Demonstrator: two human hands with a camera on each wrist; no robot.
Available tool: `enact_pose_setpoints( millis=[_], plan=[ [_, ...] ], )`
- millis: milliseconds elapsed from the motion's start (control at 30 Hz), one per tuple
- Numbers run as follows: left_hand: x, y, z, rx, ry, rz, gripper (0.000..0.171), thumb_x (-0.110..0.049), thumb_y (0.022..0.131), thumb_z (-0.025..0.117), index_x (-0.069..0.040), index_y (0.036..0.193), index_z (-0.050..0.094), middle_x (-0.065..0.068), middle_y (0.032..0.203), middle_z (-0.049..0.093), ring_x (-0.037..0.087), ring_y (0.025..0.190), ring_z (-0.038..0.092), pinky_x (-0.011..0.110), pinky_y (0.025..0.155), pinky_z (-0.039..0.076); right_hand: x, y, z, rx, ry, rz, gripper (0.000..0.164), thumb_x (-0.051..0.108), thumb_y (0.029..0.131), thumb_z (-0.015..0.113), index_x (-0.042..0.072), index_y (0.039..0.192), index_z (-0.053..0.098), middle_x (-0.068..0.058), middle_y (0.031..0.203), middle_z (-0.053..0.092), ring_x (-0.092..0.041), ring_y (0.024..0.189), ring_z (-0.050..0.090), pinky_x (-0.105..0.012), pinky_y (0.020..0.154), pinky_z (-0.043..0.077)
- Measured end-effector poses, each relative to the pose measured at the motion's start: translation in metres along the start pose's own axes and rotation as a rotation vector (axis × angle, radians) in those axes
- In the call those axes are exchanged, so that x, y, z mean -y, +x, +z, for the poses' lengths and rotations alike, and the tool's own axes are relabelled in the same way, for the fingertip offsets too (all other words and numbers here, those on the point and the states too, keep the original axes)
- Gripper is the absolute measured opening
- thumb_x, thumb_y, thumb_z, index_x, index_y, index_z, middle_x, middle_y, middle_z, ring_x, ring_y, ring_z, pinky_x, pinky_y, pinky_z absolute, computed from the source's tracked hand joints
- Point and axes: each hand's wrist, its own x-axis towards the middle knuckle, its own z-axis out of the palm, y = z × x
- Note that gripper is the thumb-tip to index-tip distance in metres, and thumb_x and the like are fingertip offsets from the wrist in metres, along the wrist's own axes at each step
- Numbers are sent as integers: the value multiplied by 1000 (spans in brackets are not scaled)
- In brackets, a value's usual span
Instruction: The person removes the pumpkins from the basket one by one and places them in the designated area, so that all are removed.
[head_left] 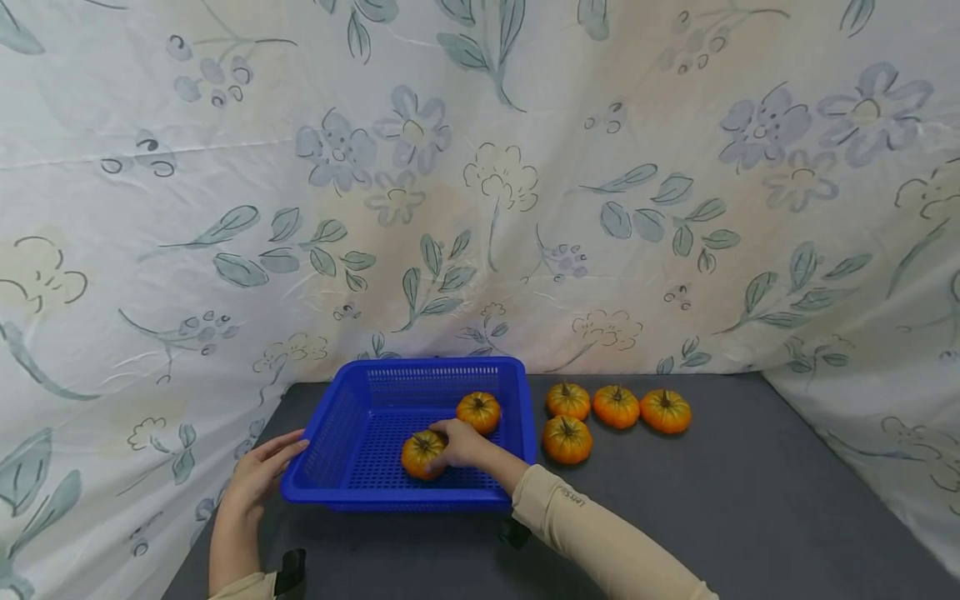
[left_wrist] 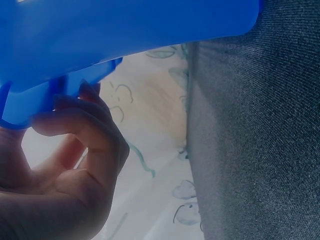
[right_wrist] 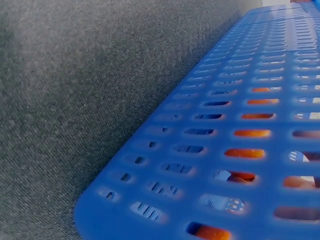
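A blue plastic basket point(head_left: 408, 495) with slotted walls sits on the dark table. My left hand point(head_left: 255, 472) holds its left rim; in the left wrist view that hand's curled fingers point(left_wrist: 75, 120) meet the rim from outside. Inside the basket, my right hand point(head_left: 463, 446) grips a small orange pumpkin point(head_left: 418, 454) near the middle of the floor. A second pumpkin point(head_left: 478, 412) lies behind that hand, toward the back right corner. In the right wrist view the basket wall point(right_wrist: 200, 165) hides most of the right hand, with orange showing through its slots.
To the right of the basket stand several more small pumpkins: three in a back row point(head_left: 617, 407) and one point(head_left: 567, 440) in front of them. A floral cloth point(head_left: 495, 208) hangs behind and beside the dark grey table point(head_left: 720, 500).
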Motion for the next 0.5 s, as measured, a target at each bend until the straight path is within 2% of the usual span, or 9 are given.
enact_pose_setpoints(
  millis=[267,500],
  plan=[
    [1,0,0,-2,7,13,78,-47,83,74,-5,143,48,-10,110,64,1,89,61,24,79,56,0,-1,0,-12,-9,-16,66,11,79,81,-5,137,51,-21,140,53,-36,128,52,-48,104,45],
    [2,2,-1,3,3,10,77,-47,84,73,-5,143,47,-10,112,64,2,92,60,25,79,56,3,-1,-4,-14,30,-10,67,13,81,79,-4,139,49,-22,142,51,-38,131,49,-50,107,43]
  ],
)
